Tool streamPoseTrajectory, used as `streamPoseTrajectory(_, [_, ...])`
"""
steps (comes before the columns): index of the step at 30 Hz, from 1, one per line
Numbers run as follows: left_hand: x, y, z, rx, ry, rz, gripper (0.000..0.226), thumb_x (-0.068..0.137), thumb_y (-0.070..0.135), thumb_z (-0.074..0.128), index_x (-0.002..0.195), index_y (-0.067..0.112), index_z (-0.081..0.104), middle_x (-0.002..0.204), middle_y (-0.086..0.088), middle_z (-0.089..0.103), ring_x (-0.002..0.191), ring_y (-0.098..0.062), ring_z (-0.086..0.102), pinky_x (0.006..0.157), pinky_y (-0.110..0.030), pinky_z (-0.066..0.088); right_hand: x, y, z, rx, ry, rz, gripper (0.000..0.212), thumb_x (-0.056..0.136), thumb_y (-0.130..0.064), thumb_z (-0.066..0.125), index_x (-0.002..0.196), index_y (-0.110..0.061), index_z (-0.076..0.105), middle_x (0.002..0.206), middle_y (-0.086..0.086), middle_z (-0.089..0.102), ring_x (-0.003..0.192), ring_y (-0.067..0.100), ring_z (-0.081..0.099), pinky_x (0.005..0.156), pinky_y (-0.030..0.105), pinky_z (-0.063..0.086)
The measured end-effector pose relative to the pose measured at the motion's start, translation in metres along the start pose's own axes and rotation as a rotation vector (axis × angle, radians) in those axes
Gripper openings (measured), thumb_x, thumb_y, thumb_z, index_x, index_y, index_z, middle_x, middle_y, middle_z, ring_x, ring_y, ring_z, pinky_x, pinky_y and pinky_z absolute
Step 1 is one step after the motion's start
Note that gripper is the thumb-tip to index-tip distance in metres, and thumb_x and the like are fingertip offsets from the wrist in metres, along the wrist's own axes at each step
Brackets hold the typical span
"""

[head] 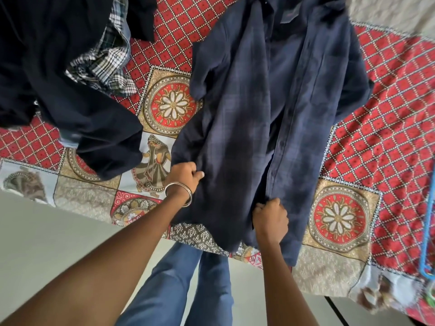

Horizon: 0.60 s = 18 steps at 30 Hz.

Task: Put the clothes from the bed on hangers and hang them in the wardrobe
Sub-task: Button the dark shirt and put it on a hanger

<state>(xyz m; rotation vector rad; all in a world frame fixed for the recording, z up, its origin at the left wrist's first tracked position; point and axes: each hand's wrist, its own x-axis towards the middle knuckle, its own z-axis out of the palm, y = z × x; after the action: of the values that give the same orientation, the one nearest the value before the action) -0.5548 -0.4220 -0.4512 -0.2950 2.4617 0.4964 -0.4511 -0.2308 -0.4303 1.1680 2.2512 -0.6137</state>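
Shirt (270, 114) lies flat on bed (376, 137), hem nearest me. My left hand (186, 176) and right hand (270, 216) both pinch its hem, fingers curled. Straightening step; next needs blue hanger (427, 231), right of shirt.

This is a bedroom in a home. A bed (367, 142) fills most of the view, covered with a red printed sheet with flower medallions and dancer figures. Clothes lie on the bed: a navy shirt (270, 118) spread flat and a dark heap (58, 74) beside it. Pale floor (47, 231) shows below the bed's edge.
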Motion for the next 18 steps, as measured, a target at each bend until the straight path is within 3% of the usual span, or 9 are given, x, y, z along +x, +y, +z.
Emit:
streamPoseTrajectory(2, [-0.003, -0.006, -0.008, -0.017, 0.048, 0.026, 0.031, 0.083, 0.027, 0.069, 0.064, 0.008, 0.053, 0.068, -0.017, 0.06, 0.074, -0.038, 0.059, 0.063, -0.037, 0.044, -0.006, 0.0, 0.002, 0.08, 0.024, 0.004, 0.02, 0.09, -0.016, 0.052, 0.099, 0.001, 0.051, 0.107, 0.022, 0.062, 0.097, 0.043, 0.058, 0.07, 0.04, 0.042])
streamPoseTrajectory(4, [-0.006, -0.015, -0.025, 0.043, 0.166, 0.005, 0.022, 0.086, 0.022, 0.064, 0.07, 0.007, 0.06, 0.076, -0.021, 0.063, 0.08, -0.041, 0.06, 0.064, -0.039, 0.044, -0.012, 0.004, 0.004, 0.163, 0.048, -0.003, 0.017, 0.088, -0.013, 0.052, 0.096, 0.001, 0.051, 0.103, 0.022, 0.062, 0.094, 0.042, 0.058, 0.067, 0.037, 0.037])
streamPoseTrajectory(8, [0.004, -0.059, -0.07, 0.137, 0.462, -0.369, 0.024, 0.09, 0.022, 0.054, 0.095, 0.0, 0.064, 0.099, -0.027, 0.063, 0.095, -0.045, 0.06, 0.075, -0.045, 0.048, -0.019, 0.015, 0.006, 0.278, 0.066, -0.055, 0.011, 0.086, -0.008, 0.055, 0.092, 0.001, 0.053, 0.094, 0.023, 0.064, 0.086, 0.041, 0.058, 0.065, 0.034, 0.032])
streamPoseTrajectory(11, [0.011, -0.077, -0.083, 0.095, 0.517, -0.438, 0.026, 0.089, 0.018, 0.055, 0.109, 0.002, 0.055, 0.112, -0.028, 0.055, 0.102, -0.045, 0.056, 0.084, -0.05, 0.045, -0.022, 0.017, 0.004, 0.298, 0.067, -0.118, 0.01, 0.087, -0.007, 0.055, 0.094, -0.001, 0.055, 0.093, 0.021, 0.065, 0.083, 0.04, 0.057, 0.064, 0.032, 0.031])
streamPoseTrajectory(14, [0.006, -0.059, -0.073, 0.13, 0.533, -0.196, 0.028, 0.086, 0.017, 0.059, 0.112, 0.008, 0.053, 0.113, -0.026, 0.05, 0.101, -0.044, 0.051, 0.082, -0.051, 0.043, -0.027, 0.012, 0.004, 0.324, 0.134, -0.181, 0.013, 0.087, -0.004, 0.055, 0.098, 0.0, 0.058, 0.096, 0.02, 0.064, 0.085, 0.039, 0.056, 0.064, 0.03, 0.027])
streamPoseTrajectory(18, [-0.016, -0.012, -0.036, 0.109, 0.363, 0.402, 0.016, 0.083, 0.021, 0.057, 0.092, 0.01, 0.064, 0.092, -0.017, 0.057, 0.082, -0.038, 0.056, 0.073, -0.045, 0.047, -0.035, -0.006, 0.005, 0.386, 0.183, -0.267, 0.012, 0.086, -0.002, 0.056, 0.098, -0.002, 0.06, 0.092, 0.016, 0.066, 0.082, 0.037, 0.058, 0.065, 0.027, 0.028])
